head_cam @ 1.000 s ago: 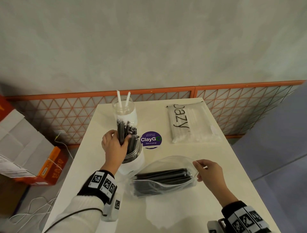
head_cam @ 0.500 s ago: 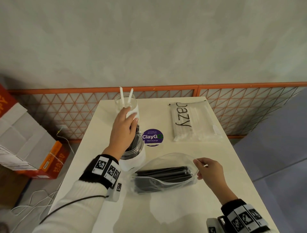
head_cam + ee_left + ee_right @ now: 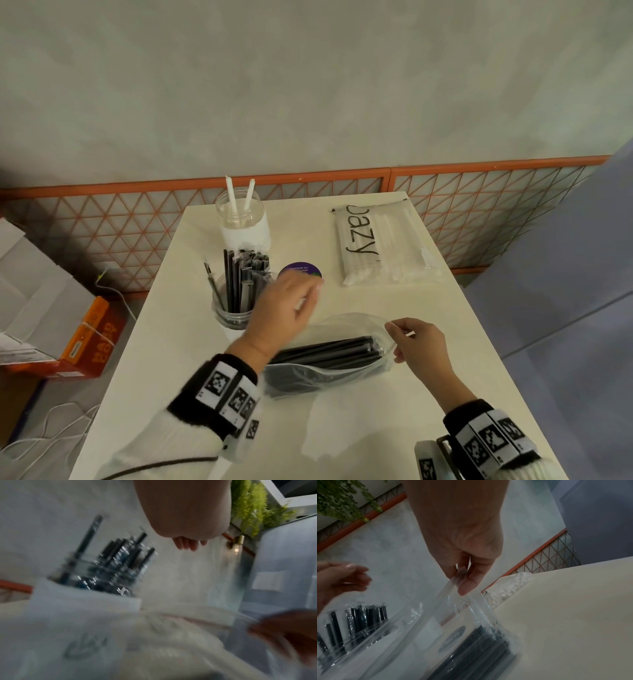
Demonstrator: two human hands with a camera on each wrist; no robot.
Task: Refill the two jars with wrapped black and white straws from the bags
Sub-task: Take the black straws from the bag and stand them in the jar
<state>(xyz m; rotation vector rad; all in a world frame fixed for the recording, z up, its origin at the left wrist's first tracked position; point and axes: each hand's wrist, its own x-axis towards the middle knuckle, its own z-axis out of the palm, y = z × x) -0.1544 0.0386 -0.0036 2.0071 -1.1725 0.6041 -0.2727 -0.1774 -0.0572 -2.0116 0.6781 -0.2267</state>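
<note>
A jar (image 3: 236,308) packed with black wrapped straws (image 3: 245,274) stands left of centre on the white table (image 3: 376,428); it also shows in the left wrist view (image 3: 89,580). Behind it, a second jar (image 3: 244,222) holds two white straws (image 3: 231,195). My left hand (image 3: 308,294) hovers just right of the black-straw jar, fingers relaxed and empty. My right hand (image 3: 399,327) pinches the open rim of a clear bag (image 3: 346,325); the pinch shows in the right wrist view (image 3: 462,581). Black straws (image 3: 329,351) lie inside it. A bag of white straws (image 3: 376,246) lies at the back right.
A round purple sticker (image 3: 301,270) sits on the table between the jars and the white-straw bag. An orange lattice fence (image 3: 479,192) runs behind the table. Cardboard boxes (image 3: 89,339) and white cables (image 3: 51,428) lie on the floor to the left.
My left hand let go of the black straws in the near jar, reached to the far jar, then swung back right toward the clear bag. The right hand kept its pinch on the bag rim.
</note>
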